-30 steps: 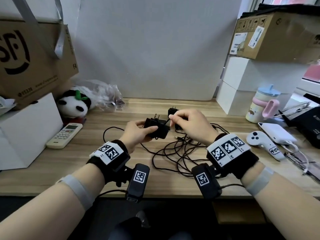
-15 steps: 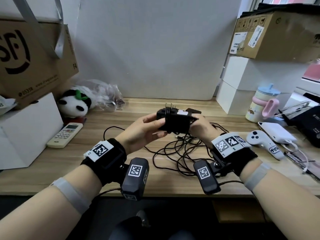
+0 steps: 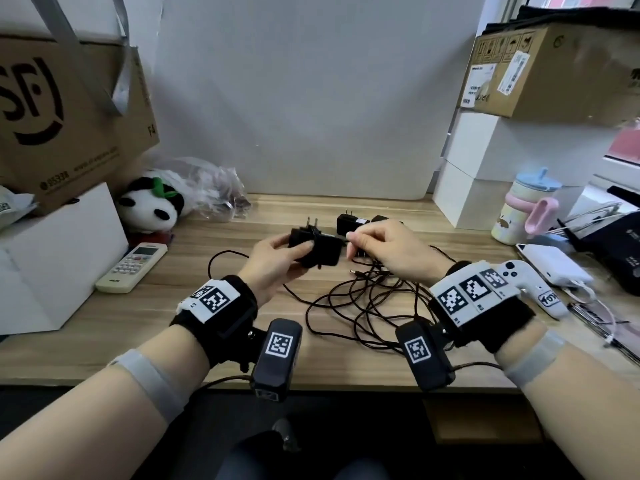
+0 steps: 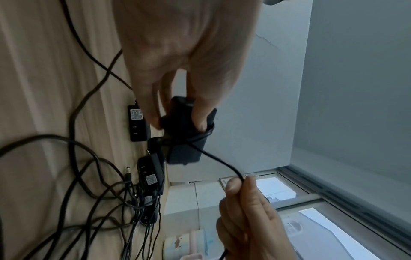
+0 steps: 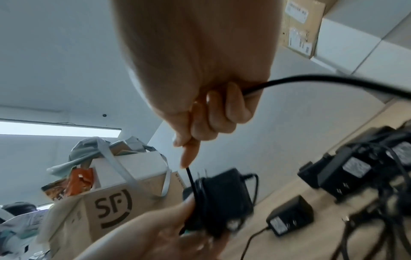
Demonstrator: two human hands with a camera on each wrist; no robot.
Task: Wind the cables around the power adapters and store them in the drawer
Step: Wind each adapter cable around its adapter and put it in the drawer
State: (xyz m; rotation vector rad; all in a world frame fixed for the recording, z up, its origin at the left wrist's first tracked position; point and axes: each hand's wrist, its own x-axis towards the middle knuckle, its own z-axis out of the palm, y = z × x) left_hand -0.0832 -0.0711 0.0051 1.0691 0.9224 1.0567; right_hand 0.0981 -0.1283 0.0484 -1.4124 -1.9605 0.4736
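My left hand grips a black power adapter above the wooden desk, prongs pointing up and away. A few turns of its black cable lie around its body. To its right, my right hand pinches that cable between thumb and forefinger, and the cable runs on through the curled fingers. Several other black adapters lie on the desk behind my hands, their cables in a loose tangle below my right hand. No drawer shows in any view.
A white remote and a panda plush sit at the left by a white box and a cardboard SF box. At the right are a white controller, a power bank, a pastel cup and stacked boxes.
Half a second ago both hands held the adapter raised and turned it. Now it sits lower in my left hand, and my right hand has come off it and pulls the cable out to the right.
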